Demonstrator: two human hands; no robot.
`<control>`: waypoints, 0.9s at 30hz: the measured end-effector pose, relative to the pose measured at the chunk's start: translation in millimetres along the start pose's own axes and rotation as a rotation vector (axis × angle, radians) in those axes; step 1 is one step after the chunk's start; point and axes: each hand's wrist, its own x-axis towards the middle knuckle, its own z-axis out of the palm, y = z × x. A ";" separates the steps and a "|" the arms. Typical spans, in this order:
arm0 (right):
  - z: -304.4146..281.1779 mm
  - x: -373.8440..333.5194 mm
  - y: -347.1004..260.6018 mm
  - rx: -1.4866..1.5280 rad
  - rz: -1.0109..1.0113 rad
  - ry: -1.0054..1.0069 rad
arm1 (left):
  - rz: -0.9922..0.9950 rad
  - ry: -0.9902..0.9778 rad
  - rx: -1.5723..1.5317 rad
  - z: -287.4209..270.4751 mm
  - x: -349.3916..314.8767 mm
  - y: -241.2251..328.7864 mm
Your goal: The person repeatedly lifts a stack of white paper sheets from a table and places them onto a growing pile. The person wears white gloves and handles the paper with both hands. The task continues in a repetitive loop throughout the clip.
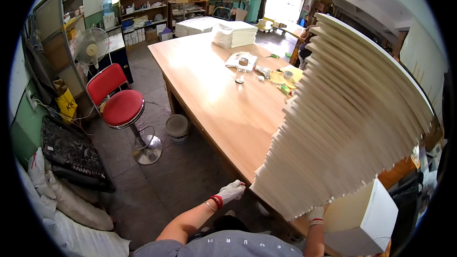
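A tall stack of cream-coloured paper sheets or thin sections (333, 128) rises from the near right of the wooden table (204, 81), its edges uneven. My left hand (231, 192), in a white glove, is just off the table's near edge, left of the stack's lower corner. Its fingers are curled in, and nothing shows in them. My right hand (315, 214), also in a white glove, is at the stack's lower edge. Its fingers are mostly hidden there, so their grip cannot be made out. Beside that hand stands a white block-like box or pile (381, 214).
A clear bottle (241, 70), a tape roll (288, 74) and green-handled scissors (272, 56) lie farther along the table. White paper stacks (235, 34) stand at its far end. To the left are a red swivel chair (124, 107), a bucket (177, 127) and a fan (92, 46).
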 end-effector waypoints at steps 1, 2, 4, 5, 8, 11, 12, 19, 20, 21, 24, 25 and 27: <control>6.4 5.0 0.1 0.016 -0.008 0.012 | 0.031 0.032 0.038 -4.3 12.8 11.8; 6.9 7.2 -1.2 0.026 -0.015 0.029 | 0.063 0.064 0.076 -7.6 26.6 23.6; 10.7 6.5 -3.5 0.034 -0.036 0.061 | 0.193 0.093 0.067 -22.9 55.3 38.4; 12.2 4.6 -3.6 0.031 -0.050 0.075 | 0.251 0.103 0.060 -30.0 69.5 43.6; 11.0 -1.5 -2.1 0.049 -0.088 0.127 | 0.261 0.080 0.034 -44.4 99.3 88.6; 11.8 -14.8 3.6 0.054 -0.121 0.185 | 0.243 -0.053 -0.079 -54.2 145.8 116.9; 9.7 -21.8 6.5 0.061 -0.140 0.212 | 0.235 -0.082 -0.067 -51.0 150.9 132.9; 36.0 -72.1 25.6 0.119 -0.256 0.416 | 0.139 -0.372 0.109 -73.9 219.5 214.6; 44.4 -81.8 29.1 0.139 -0.273 0.452 | 0.136 -0.411 0.160 -79.1 223.9 229.8; 56.3 -90.0 30.5 0.147 -0.288 0.484 | 0.163 -0.433 0.233 -84.3 239.6 238.7; 85.3 -117.6 42.0 0.178 -0.338 0.587 | 0.227 -0.515 0.443 -76.6 280.6 252.7; 92.2 -129.9 51.1 0.179 -0.342 0.624 | 0.238 -0.542 0.528 -69.3 285.6 265.0; 102.8 -160.2 67.3 0.179 -0.343 0.701 | 0.286 -0.578 0.723 -46.9 295.4 288.4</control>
